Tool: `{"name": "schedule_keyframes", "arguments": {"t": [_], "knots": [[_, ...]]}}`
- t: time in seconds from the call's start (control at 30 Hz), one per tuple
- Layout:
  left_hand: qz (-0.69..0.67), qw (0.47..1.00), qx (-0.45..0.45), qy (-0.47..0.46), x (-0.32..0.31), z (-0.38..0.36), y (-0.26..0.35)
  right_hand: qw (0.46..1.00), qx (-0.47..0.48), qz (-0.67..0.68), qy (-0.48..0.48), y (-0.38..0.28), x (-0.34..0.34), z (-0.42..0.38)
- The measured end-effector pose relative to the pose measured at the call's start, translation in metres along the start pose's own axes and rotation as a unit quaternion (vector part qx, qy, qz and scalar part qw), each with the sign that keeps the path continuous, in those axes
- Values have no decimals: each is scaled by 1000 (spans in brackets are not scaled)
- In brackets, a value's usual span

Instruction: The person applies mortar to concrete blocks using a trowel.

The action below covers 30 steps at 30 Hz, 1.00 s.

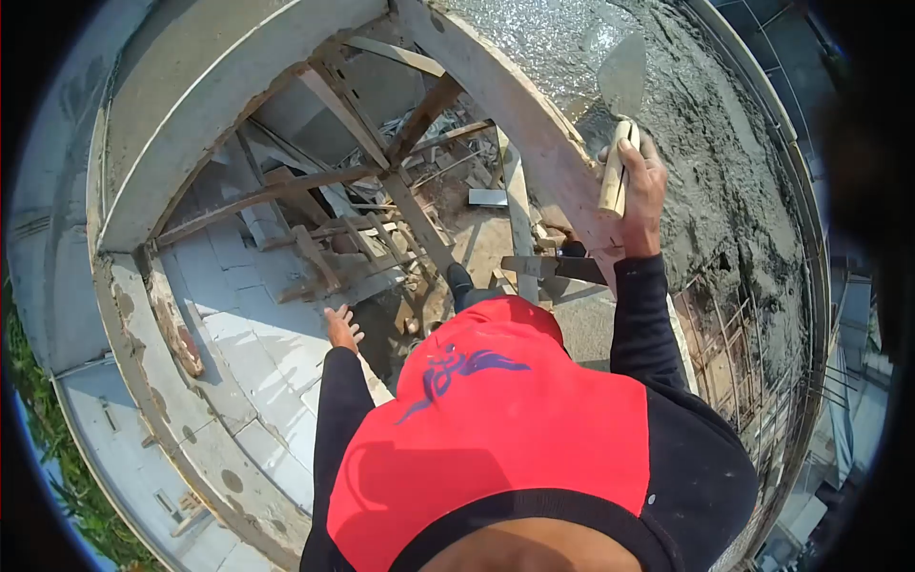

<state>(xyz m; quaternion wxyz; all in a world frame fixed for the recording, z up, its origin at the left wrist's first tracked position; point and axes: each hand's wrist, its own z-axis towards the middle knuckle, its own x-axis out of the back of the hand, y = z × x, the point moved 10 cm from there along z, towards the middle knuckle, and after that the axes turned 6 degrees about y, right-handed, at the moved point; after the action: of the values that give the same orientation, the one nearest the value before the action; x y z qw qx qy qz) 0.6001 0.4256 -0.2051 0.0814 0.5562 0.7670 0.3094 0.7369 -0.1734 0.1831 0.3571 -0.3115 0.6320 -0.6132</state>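
My right hand (pixel 644 191) is wrapped round the wooden handle of a pointing trowel (pixel 623 84). Its metal blade points away from me and lies over wet grey concrete (pixel 710 181), which looks rough on the right and smooth and shiny toward the top. Just left of that hand runs the curved formwork board (pixel 519 91) edging the concrete. Down on the left, my left hand (pixel 343 329) is held out with its fingers spread and nothing in it. Below it show pale blocks and timber.
Through the round opening, timber props (pixel 410 205) cross above a floor strewn with wood scraps and rubble. A curved concrete rim (pixel 167 367) bounds the left side. Bare reinforcing bars (pixel 748 357) lie at the right, beyond the concrete's near end. My foot (pixel 459 278) rests near the props.
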Motion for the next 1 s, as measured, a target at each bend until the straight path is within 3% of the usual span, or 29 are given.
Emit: {"name": "schedule_keyframes", "arguments": {"t": [0.07, 0.1, 0.2, 0.33, 0.4, 0.53, 0.67, 0.73, 0.8, 0.93, 1.0], "knots": [[-11, 996, -81, -30, -29, 5, 75, 1000, -8, 7, 0, 5, 2, 1], [24, 992, -118, 21, -48, -7, 115, 1000, -24, 1, 1, 8, 3, -1], [70, 976, -206, -29, -113, -38, 176, 997, -35, 62, 16, 13, 5, 0], [43, 978, -90, -184, -188, -46, 168, 998, -23, 47, 26, 6, 2, 1], [35, 968, -105, -226, -212, -49, 168, 999, -19, 11, 26, 5, 3, -1], [24, 961, -114, -250, -220, -45, 178, 999, -45, 14, 15, 6, -2, -1], [-50, 970, -107, -213, -198, -29, 208, 998, -30, -24, 57, 1, 2, -3], [-75, 979, -83, -173, -187, -25, 220, 997, -52, 23, 45, 6, 1, -4], [-45, 980, -39, -189, -181, 13, 214, 996, -55, 17, 67, 5, 4, -4], [191, 967, -66, -156, -154, 76, 198, 992, -91, 46, 69, 7, 1, 0], [245, 960, -55, -123, -133, 102, 190, 992, -101, 42, 60, 6, 0, 2]]}}
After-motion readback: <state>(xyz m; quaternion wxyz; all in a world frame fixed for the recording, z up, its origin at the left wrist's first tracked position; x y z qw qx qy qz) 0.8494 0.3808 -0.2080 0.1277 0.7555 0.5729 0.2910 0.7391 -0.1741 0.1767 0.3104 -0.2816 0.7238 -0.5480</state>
